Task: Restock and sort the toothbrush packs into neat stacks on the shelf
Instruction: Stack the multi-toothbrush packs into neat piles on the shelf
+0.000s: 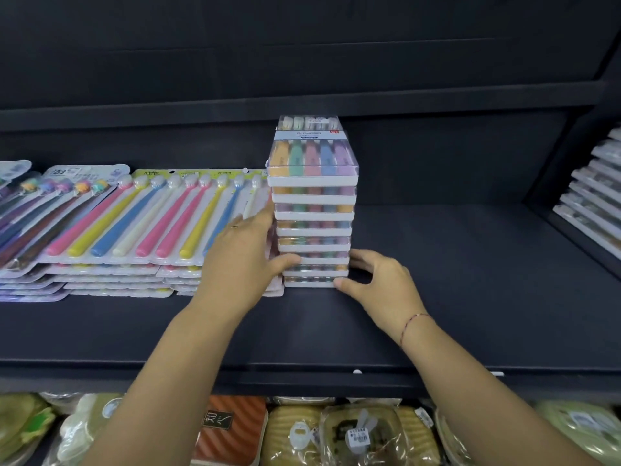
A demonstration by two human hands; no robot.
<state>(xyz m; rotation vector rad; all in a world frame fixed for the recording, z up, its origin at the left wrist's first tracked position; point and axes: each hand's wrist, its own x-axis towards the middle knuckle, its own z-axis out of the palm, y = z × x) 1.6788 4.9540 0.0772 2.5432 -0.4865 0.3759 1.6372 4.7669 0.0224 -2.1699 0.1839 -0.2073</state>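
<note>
Two hands: both clamp the base of the boxed stack point(314, 210). The left hand point(242, 260) lies along its left side, thumb hooked over the front of the lower packs. The right hand point(383, 280) is curled round the bottom right corner, thumb on the lowest front edge.
Stack position: mid-shelf, standing upright on the shelf point(453, 280), just right of the carded packs point(134, 223); roughly nine or ten clear boxes high.
Axis: each box lies flat, long axis near-to-far, short white end facing near. The top pack point(312, 153) shows handles near, brush heads far.
Left piles: carded packs lie flat, heads far, handles near and angled slightly left.
Far right: side stacks point(591, 196) of more boxes, too blurred for detail.
Done: stack built and set down, I'd say.
Left to do: squaring the front edges, which look slightly staggered. No loose packs in view, so can't tell if more are coming.
</note>
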